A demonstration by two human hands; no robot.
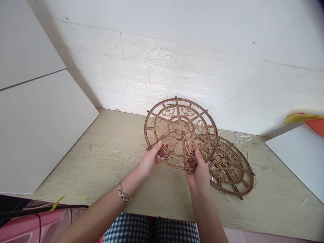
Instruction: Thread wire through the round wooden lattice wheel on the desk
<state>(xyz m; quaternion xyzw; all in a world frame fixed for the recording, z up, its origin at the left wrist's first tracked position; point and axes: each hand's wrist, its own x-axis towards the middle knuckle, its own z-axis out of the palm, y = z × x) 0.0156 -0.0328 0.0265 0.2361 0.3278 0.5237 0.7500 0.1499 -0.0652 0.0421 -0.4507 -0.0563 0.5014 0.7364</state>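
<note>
- Much white wall (210,77) is bounding the back; bare tabletop (126,135) on your left is giving turning room.
- You're holding the round brown frame (174,125) tilted up; a similar frame (224,162), lying right, is crowding its rim.
- Your left hand (150,160) and right hand (200,170) are curling nearly closed on its lower part; 2-sided support is suiting it.
- Loose wires (187,138) are crossing it; mind you aren't snagging them.

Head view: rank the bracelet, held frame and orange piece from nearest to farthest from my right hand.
1. Held frame: gripped by the right hand.
2. Bracelet: on the left wrist.
3. Orange piece: at the right edge.
</note>
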